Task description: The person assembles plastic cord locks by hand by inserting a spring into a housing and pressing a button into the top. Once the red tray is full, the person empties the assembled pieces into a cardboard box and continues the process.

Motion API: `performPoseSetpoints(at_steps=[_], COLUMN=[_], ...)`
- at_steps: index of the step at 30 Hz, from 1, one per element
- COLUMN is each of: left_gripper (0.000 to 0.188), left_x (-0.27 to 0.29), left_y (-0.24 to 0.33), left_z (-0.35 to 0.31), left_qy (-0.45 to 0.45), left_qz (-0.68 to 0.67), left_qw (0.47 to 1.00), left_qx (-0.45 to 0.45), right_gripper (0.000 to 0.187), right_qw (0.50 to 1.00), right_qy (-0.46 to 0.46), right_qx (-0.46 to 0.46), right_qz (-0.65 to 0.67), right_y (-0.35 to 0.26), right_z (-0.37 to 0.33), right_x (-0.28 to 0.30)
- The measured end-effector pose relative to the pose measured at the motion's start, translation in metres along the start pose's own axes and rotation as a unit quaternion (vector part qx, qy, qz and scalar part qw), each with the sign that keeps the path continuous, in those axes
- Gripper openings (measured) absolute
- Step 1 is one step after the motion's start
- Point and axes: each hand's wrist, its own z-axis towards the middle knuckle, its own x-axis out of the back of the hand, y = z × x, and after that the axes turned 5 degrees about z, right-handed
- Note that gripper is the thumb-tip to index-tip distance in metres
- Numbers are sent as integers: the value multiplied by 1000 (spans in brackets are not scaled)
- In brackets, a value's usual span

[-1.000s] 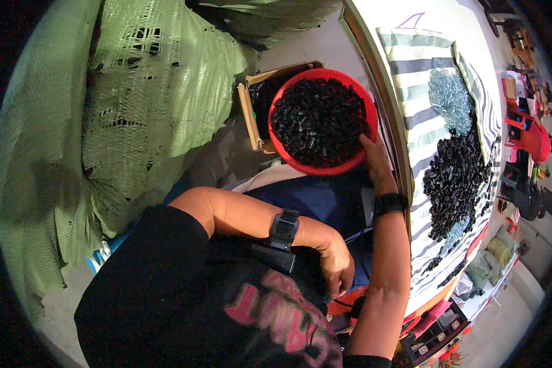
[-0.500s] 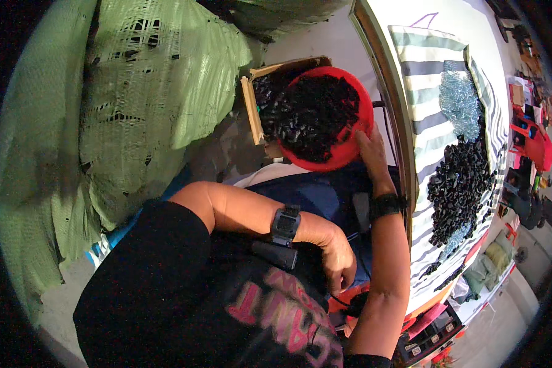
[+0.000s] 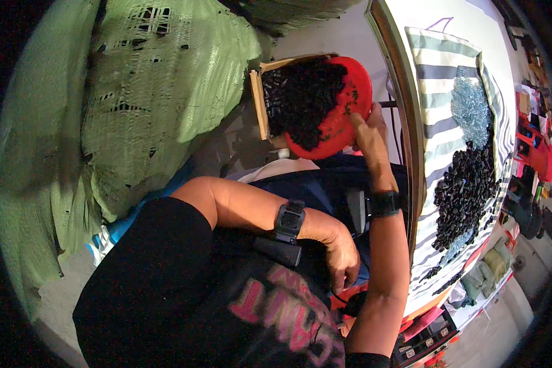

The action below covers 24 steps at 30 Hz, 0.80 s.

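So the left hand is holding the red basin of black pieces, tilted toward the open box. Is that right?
Not quite: the head view shows the right hand holding it, not the left hand. The red basin of black pieces is tilted toward the open box.

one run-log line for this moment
right hand: gripping red basin | red basin: tilted toward cardboard box | small black pieces: spanning both | left hand: near black t-shirt
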Motion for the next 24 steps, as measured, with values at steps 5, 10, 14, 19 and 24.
performPoseSetpoints(at_steps=[5, 10, 14, 19, 24], left_gripper=[54, 54, 52, 52, 50], left_x=[-1, -3, -7, -8, -15], left_y=[5, 7, 6, 5, 3], left_z=[-3, -2, 2, 4, 11], left_qy=[-6, -9, -20, -40, -44], left_qz=[9, 10, 1, -11, 45], left_qw=[1000, 1000, 1000, 999, 998], left_qx=[16, 20, 20, 19, 19], right_gripper=[53, 59, 64, 70, 68], right_qw=[990, 953, 935, 914, 900], right_qy=[43, 87, 55, 80, 93], right_qx=[97, 151, 78, 128, 174], right_qz=[-93, -247, -340, -375, -388], right_y=[-37, -56, -74, -81, -78], right_z=[-15, -23, -30, -39, -46], right_x=[0, 1, 0, 3, 0])
